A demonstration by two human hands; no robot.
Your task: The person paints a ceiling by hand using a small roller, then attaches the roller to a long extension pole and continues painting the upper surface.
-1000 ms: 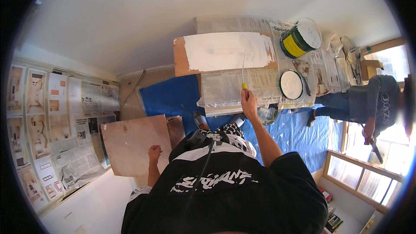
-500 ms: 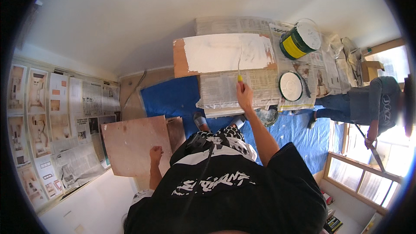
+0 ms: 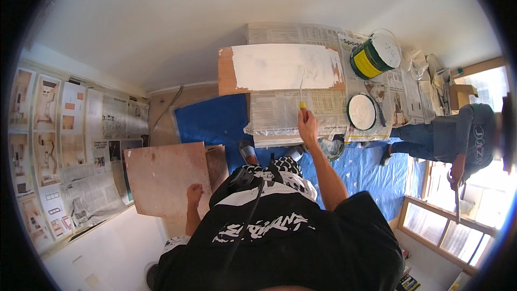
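Note:
My right hand [image 3: 308, 127] is closed around the yellow handle [image 3: 303, 104] of a paint roller with a thin metal rod [image 3: 301, 89]. The rod reaches over a board [image 3: 269, 67] coated in white paint, with bare brown wood at its left end and along its right edge. The roller's head blends into the white paint and is hard to make out. My left hand [image 3: 195, 193] hangs low, fingers curled with nothing visible in them, above a brown wooden panel [image 3: 164, 175].
Newspaper [image 3: 280, 110] covers the work surface. To the right stand an open green and yellow paint bucket [image 3: 369, 59] and a round lid [image 3: 361, 112] coated white. Blue sheeting [image 3: 210, 124] lies on the floor. Another person [image 3: 468, 134] holds a long tool at the right.
My right hand and the roller have shifted slightly toward me and to the right. At the right, the other person's long tool has swung to a more upright angle.

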